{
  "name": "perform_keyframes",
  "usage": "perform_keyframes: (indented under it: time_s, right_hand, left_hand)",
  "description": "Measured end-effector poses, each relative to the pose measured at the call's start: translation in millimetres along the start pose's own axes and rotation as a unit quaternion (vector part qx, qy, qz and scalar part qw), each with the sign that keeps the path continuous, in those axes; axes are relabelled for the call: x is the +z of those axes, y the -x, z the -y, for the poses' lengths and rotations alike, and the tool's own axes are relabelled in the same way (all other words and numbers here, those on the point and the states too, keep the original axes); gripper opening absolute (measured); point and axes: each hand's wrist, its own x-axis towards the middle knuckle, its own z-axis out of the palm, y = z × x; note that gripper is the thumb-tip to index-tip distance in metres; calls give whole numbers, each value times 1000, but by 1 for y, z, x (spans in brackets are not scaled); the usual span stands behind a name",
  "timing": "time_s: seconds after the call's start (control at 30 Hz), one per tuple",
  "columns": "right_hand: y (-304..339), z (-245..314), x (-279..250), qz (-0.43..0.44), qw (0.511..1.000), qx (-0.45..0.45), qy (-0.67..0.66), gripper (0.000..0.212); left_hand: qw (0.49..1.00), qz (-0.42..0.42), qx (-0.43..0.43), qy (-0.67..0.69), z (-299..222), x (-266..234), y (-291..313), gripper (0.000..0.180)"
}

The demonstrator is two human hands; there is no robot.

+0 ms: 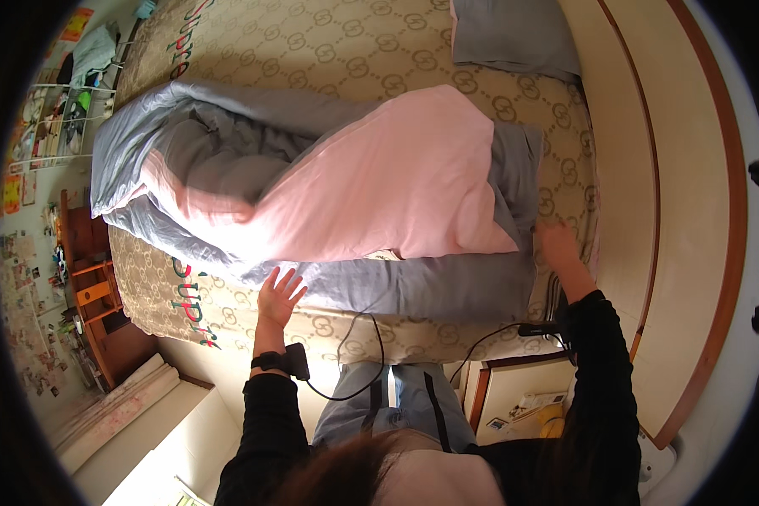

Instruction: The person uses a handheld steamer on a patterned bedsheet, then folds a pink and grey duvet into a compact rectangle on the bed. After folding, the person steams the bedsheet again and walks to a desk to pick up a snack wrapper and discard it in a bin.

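A pink and grey duvet (396,185) lies partly folded over itself on the bed. Its pink side faces up across the middle, while the grey side (447,287) shows along the near edge and at the far left. My left hand (280,298) is open, fingers spread, over the near grey edge; whether it touches the cloth is unclear. At the duvet's right end is my right hand (558,244), beside the grey edge. Motion smears its fingers, so its grip cannot be made out.
A patterned beige sheet (329,42) covers the mattress. A grey pillow (514,38) lies at the far right, near a pale panel (675,211). Cables (381,350) hang from devices on my wrists. Wooden furniture (97,291) and a wire rack (63,126) stand to the left.
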Motion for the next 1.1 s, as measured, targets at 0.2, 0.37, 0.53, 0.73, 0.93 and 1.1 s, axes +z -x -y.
perform_keyframes:
  time_s: [0.2, 0.37, 0.53, 0.73, 0.93, 1.1]
  right_hand:
    - [-67, 136, -66, -292, 854, -91, -421, 52]
    - [-105, 229, -83, -63, 723, -117, -678, 59]
    - [25, 208, 5, -2, 941, -292, -174, 32]
    - [95, 128, 80, -130, 981, -144, -2, 10]
    - [109, 135, 75, -158, 964, 106, -185, 23]
    - [113, 165, 95, -117, 620, 389, -671, 74]
  left_hand:
    - [989, 29, 16, 142, 28, -4, 3, 66]
    - [972, 59, -7, 229, 15, -4, 6, 88]
    - [975, 98, 55, 193, -37, -25, 4, 112]
    - [998, 54, -14, 14, -36, -20, -14, 111]
    - [992, 107, -57, -30, -24, -7, -51, 61]
    - [1000, 17, -2, 5, -36, -21, -86, 63]
